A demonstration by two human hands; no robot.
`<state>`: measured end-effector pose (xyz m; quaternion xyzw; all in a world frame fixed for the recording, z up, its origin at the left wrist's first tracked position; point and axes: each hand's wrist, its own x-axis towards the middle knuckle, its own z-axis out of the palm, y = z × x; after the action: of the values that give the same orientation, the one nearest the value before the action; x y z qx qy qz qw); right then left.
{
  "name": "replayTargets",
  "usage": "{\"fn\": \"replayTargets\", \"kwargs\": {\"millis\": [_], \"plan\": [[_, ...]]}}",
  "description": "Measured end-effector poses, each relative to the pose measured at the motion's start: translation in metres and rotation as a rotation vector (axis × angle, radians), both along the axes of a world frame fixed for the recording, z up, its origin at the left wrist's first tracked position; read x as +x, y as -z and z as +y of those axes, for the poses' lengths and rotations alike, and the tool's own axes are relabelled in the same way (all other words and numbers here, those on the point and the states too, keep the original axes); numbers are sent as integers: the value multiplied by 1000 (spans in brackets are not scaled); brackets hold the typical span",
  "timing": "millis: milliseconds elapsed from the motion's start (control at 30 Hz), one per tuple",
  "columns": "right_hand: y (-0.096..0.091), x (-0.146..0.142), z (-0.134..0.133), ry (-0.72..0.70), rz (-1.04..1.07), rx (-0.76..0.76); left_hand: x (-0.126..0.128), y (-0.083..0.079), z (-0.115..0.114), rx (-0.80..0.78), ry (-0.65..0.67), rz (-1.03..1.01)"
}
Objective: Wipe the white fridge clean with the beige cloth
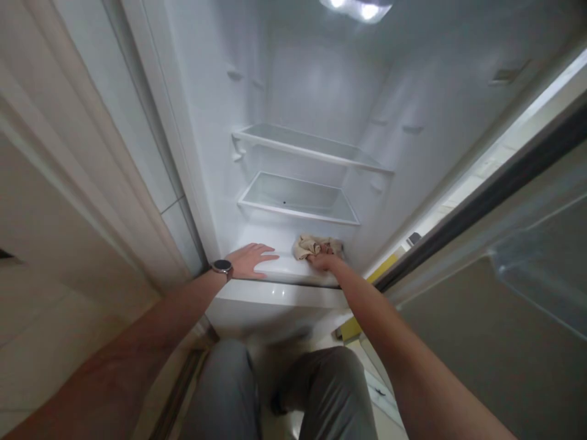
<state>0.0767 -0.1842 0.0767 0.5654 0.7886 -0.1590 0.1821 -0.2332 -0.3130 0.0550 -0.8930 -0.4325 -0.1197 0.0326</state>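
Inside the open refrigerator, my right hand (323, 263) is closed on a crumpled beige cloth (308, 245), which rests on the white bottom surface (284, 264) near its right side. My fingers are partly hidden in the folds. My left hand (251, 260) lies flat at the left of the same surface, fingers spread, holding nothing. A round dark watch (222, 266) is on my left wrist.
Two glass shelves with white rims, an upper (312, 150) and a lower one (298, 211), sit above my hands. The refrigerator door (495, 305) stands open on the right. A lamp (358, 9) shines overhead. A wall and door frame (92, 153) rise on the left.
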Motion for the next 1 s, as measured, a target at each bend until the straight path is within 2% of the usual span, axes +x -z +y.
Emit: {"fn": "replayTargets", "kwargs": {"millis": [333, 800, 933, 1000], "plan": [[16, -18, 58, 42, 29, 64, 4, -14, -5, -164, -50, -40], [26, -39, 117, 51, 36, 159, 2, -16, -1, -247, -79, -44], [27, -47, 135, 67, 18, 224, 4, -18, -3, -251, -82, -25], [25, -52, 143, 43, 6, 311, 5, -19, -3, -255, -82, -16]]}}
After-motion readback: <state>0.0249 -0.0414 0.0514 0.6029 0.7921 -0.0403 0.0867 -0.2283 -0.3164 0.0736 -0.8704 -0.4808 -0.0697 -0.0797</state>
